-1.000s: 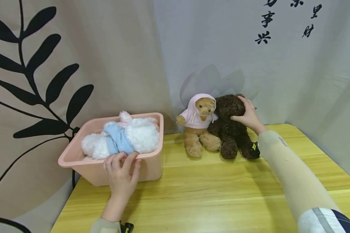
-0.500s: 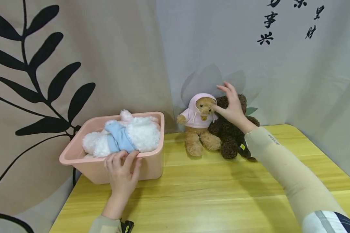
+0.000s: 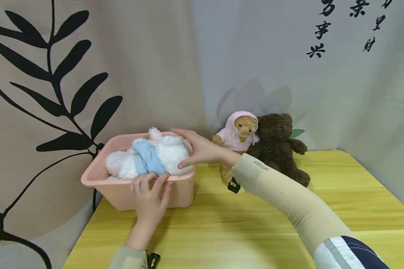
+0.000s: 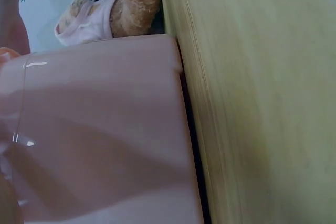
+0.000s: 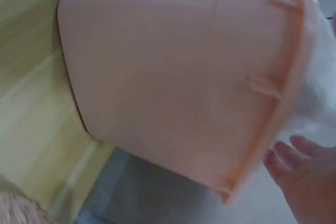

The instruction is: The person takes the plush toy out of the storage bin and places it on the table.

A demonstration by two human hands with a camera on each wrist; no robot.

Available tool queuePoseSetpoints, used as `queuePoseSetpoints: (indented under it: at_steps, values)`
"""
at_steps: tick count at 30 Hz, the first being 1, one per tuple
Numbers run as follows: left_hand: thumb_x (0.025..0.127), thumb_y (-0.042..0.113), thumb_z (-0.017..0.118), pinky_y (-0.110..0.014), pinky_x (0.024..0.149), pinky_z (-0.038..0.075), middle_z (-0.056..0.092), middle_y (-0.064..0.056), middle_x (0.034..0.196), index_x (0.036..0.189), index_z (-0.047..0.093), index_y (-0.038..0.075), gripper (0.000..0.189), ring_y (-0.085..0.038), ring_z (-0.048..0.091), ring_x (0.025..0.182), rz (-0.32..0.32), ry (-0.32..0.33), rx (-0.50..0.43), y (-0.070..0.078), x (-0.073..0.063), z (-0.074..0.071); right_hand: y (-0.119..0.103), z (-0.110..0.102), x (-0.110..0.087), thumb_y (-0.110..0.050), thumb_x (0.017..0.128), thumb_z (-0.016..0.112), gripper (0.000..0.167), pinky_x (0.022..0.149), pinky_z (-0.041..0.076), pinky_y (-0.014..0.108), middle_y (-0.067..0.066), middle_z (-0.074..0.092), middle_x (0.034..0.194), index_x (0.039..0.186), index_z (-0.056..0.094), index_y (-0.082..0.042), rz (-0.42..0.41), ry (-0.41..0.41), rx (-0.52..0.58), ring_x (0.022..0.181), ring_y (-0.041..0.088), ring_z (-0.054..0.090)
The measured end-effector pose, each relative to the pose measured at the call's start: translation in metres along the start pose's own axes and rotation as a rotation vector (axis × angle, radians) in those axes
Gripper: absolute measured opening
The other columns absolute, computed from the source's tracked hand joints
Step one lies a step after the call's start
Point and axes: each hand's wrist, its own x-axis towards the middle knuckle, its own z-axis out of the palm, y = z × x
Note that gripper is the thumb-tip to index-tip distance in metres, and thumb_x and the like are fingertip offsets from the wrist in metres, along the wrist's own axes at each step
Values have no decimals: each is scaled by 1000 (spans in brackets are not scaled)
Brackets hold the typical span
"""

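Observation:
A pink plastic bin [image 3: 121, 192] stands at the table's back left and holds a white plush toy [image 3: 170, 155] wrapped in a blue garment. My left hand [image 3: 150, 190] lies against the bin's front wall, its fingertips hooked over the rim. My right hand [image 3: 185, 148] reaches across to the toy's right end, fingers stretched over the top and thumb below, touching the fur. The left wrist view is filled by the bin wall [image 4: 105, 129]. The right wrist view shows the bin [image 5: 184, 77] from the side, with my fingers [image 5: 304, 177] beside its rim.
A tan bear in a pink hoodie [image 3: 240, 130] and a dark brown teddy [image 3: 276, 149] sit side by side against the grey backdrop, right of the bin. The yellow wooden table [image 3: 256, 224] stretches forward and right. Curtains close in the back and left.
My right hand has left the brown teddy, passed over the hooded bear and come to the white plush in the bin. The left hand has stayed on the bin's rim.

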Motion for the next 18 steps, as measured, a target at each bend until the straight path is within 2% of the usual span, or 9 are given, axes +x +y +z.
queuePoseSetpoints:
  at_steps: [1, 6, 9, 13, 16, 18]
  values:
    - [98, 39, 55, -52, 83, 30, 50, -13, 92, 98, 67, 13, 29, -35, 42, 86, 0, -1, 2, 0, 0, 0, 1, 4, 2, -35, 67, 90, 109, 105, 35, 35, 3, 33, 151, 153, 25, -16, 2, -10, 11, 132, 17, 37]
    - [97, 39, 56, -52, 79, 30, 52, -11, 91, 96, 68, 14, 28, -34, 45, 84, 8, -4, -1, -3, 3, -2, 5, 19, 9, -30, 62, 93, 114, 99, 40, 29, 2, 41, 144, 152, 24, -18, 2, -21, 94, 121, 13, 46]
    - [96, 39, 57, -51, 77, 32, 54, -11, 90, 96, 69, 14, 27, -34, 48, 82, 27, -11, -5, -7, 6, -6, 4, 23, 14, -25, 64, 92, 110, 101, 38, 31, 0, 39, 146, 152, 25, -22, -22, 12, 107, 123, 12, 45]
    - [95, 35, 59, -50, 76, 34, 57, -11, 90, 96, 71, 13, 25, -33, 51, 81, 63, -16, -15, -12, 9, -12, 0, 24, 19, -17, 69, 88, 99, 103, 35, 31, -1, 40, 147, 150, 31, -19, -46, 68, 64, 126, 10, 42]
    - [95, 33, 60, -49, 75, 36, 58, -11, 90, 94, 70, 10, 25, -33, 53, 81, 88, 1, -21, -15, 10, -15, -5, 23, 20, -14, 70, 86, 92, 102, 36, 31, 3, 47, 142, 147, 36, -15, -36, 122, 39, 122, 14, 45]
    - [95, 33, 60, -48, 72, 36, 59, -12, 89, 91, 69, 9, 26, -33, 54, 79, 96, 22, -20, -18, 10, -17, -8, 21, 19, -15, 71, 85, 88, 99, 39, 33, 3, 51, 138, 146, 38, -16, 0, 158, 29, 118, 16, 48]
